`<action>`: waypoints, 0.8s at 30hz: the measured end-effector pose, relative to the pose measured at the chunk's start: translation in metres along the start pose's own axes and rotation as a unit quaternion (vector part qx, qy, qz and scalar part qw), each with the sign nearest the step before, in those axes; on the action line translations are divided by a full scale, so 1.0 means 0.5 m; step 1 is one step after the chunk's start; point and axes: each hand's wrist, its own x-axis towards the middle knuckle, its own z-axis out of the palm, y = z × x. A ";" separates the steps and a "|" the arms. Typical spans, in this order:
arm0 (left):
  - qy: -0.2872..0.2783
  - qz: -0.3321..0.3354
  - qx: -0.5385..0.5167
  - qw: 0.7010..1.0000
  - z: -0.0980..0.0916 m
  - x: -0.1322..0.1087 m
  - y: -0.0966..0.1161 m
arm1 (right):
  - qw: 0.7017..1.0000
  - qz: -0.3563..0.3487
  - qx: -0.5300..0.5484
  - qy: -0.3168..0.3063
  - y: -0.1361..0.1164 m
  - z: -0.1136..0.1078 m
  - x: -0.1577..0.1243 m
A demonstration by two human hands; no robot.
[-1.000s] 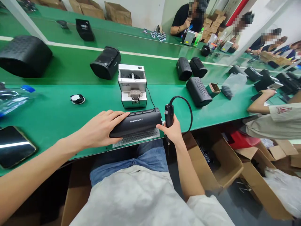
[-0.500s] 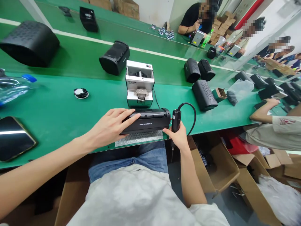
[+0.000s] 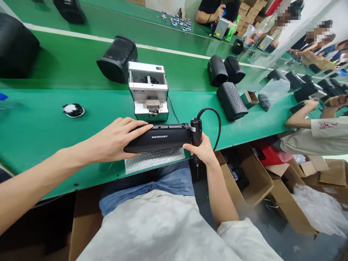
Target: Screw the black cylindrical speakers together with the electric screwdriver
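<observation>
A black speaker housing [image 3: 171,142] marked MERKURY lies lengthwise at the bench's front edge, over a sheet of bubble wrap [image 3: 152,161]. My left hand [image 3: 119,139] grips its left end, fingers over the top and thumb below. In my right hand [image 3: 203,148] is a black electric screwdriver [image 3: 196,132], its bit pointing down past the bench edge and its cable looping up. The right thumb reaches to the housing's right end. Just behind the housing stands a white screw feeder [image 3: 148,95].
A round white-and-black part [image 3: 73,110] sits on the green bench [image 3: 106,105] at left. Black housings [image 3: 232,100] stand further back and right. Open cardboard boxes [image 3: 255,181] are on the floor at right. A co-worker's arm [image 3: 299,115] rests on the bench at far right.
The housing has rolled slightly, so its lettered side faces up more and less of its glossy face shows. Both hands keep their hold. The camera view has shifted.
</observation>
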 end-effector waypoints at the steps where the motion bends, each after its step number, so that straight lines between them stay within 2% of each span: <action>1: 0.001 0.001 0.001 1.000 0.000 -0.001 -0.001 | 1.000 0.001 0.002 -0.001 -0.003 0.001 -0.001; 7: 0.017 -0.018 0.020 0.999 0.013 -0.012 0.013 | 1.000 -0.005 -0.004 0.021 0.000 0.004 -0.006; 11: 0.065 -0.055 0.055 0.995 0.038 -0.026 0.068 | 0.999 -0.009 -0.015 0.052 0.015 0.007 -0.015; 14: 0.099 -0.060 0.066 0.991 0.061 -0.053 0.122 | 0.998 -0.009 -0.016 0.058 -0.001 -0.010 -0.044; 17: 0.130 -0.058 0.043 0.989 0.088 -0.088 0.158 | 0.996 -0.039 0.029 0.070 -0.070 -0.054 -0.082; 20: 0.203 -0.078 -0.012 0.976 0.112 -0.109 0.163 | 0.975 -0.158 0.118 0.103 -0.191 -0.098 -0.104; 22: 0.247 -0.130 -0.086 0.956 0.124 -0.110 0.153 | 0.951 -0.244 0.125 0.143 -0.282 -0.100 -0.101; 24: 0.246 -0.177 -0.189 0.934 0.135 -0.103 0.140 | 0.931 -0.310 0.098 0.168 -0.359 -0.068 -0.080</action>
